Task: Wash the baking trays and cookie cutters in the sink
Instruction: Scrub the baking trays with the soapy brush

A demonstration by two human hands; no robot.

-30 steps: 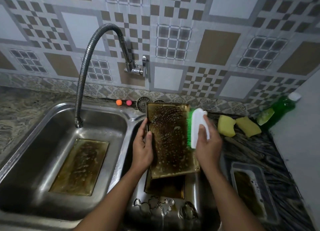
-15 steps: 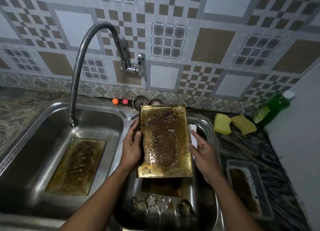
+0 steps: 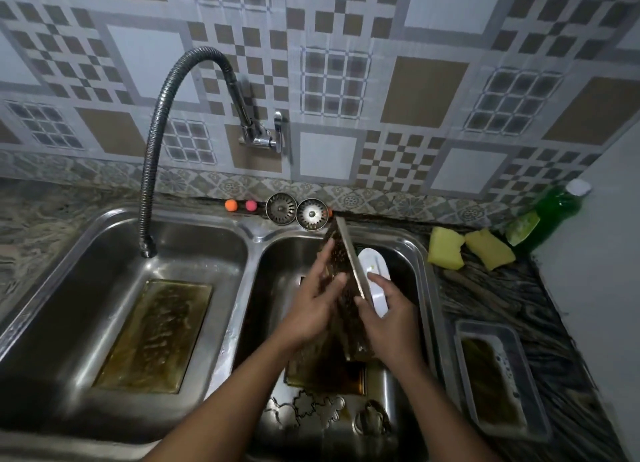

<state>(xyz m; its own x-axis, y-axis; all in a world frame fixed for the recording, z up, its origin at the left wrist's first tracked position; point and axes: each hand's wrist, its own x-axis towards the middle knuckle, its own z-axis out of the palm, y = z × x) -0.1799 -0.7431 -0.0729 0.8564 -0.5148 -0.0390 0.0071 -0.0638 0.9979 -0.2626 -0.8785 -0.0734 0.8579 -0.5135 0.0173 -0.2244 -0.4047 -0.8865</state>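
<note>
The left hand [image 3: 311, 309] lies flat with straight fingers against the sudsy, speckled face of a golden baking tray [image 3: 349, 281]. The tray stands on edge and tilted over the right basin [image 3: 420, 288] of a steel double sink. The right hand [image 3: 389, 319] holds the tray's other side, thumb hooked over its long rim and fingers behind it.

Just behind the right hand a smooth white brush [image 3: 375, 274] lies in the basin. Under both hands a second greasy tray [image 3: 322, 375] lies flat on the basin floor. Nearer the person than it, thin metal cookie cutters [image 3: 311, 409] lie in floral and figure outlines.

Left of the left hand, the other basin [image 3: 69, 305] holds a third tray [image 3: 152, 333], brown-stained, beneath a ribbed, arching hose tap [image 3: 152, 149]. Beyond the hands, two round strainers [image 3: 281, 208] and two small balls, orange and pink [image 3: 231, 205], sit on the back ledge.

Right of the right hand, a steel loaf tin [image 3: 498, 385] stands on the dark veined counter [image 3: 502, 298]. Farther back sit two yellow sponges [image 3: 446, 252] and a green soap bottle [image 3: 554, 212]. The wall [image 3: 426, 90] is tiled in grey, white and tan squares.
</note>
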